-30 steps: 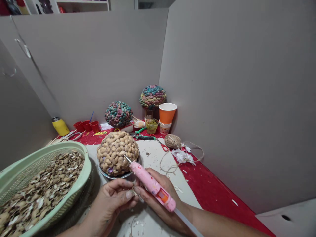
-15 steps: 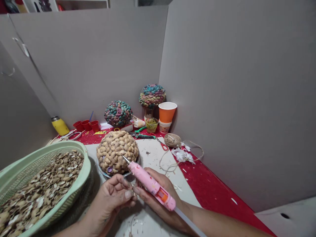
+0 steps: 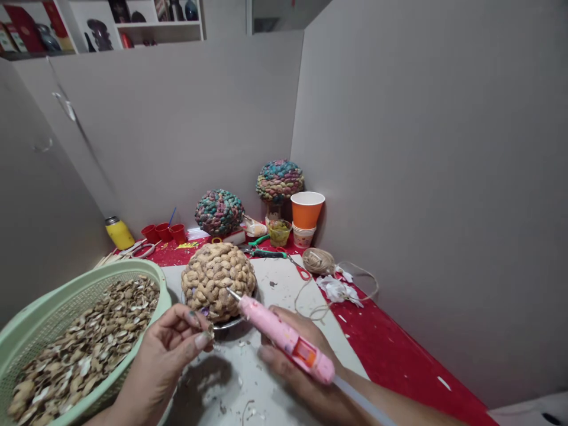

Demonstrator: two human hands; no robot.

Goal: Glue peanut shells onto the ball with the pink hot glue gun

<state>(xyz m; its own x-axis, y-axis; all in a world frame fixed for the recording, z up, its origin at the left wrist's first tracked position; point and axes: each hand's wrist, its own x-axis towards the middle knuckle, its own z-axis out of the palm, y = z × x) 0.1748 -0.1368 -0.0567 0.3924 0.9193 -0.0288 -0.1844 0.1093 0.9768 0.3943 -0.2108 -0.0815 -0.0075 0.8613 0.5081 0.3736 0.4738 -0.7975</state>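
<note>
My right hand [image 3: 302, 349] is closed around a pink hot glue gun [image 3: 284, 337], with a clear glue stick [image 3: 361, 402] coming out of its back end. The gun's metal nozzle points up and left, in front of a dome covered in peanut shells [image 3: 218, 278] that rests in a metal dish [image 3: 233, 323]. My left hand [image 3: 171, 349] pinches a small piece of peanut shell [image 3: 210, 332] between thumb and fingers, just below the dome. Beside my left hand stands a green basket [image 3: 165, 290] of loose peanut shells [image 3: 95, 337].
Two colourful shell domes [image 3: 219, 212] stand at the back, near an orange paper cup [image 3: 307, 210]. Green-handled pliers [image 3: 268, 253], red scissors [image 3: 302, 271] and a ball of twine [image 3: 318, 260] lie behind the grey board [image 3: 328, 337]. Red cups [image 3: 177, 233] and a yellow bottle [image 3: 119, 234] are back left.
My hands have moved apart: the left went left with the shell piece, and the right shifted slightly right with the glue gun. The camera view has tilted up a little.
</note>
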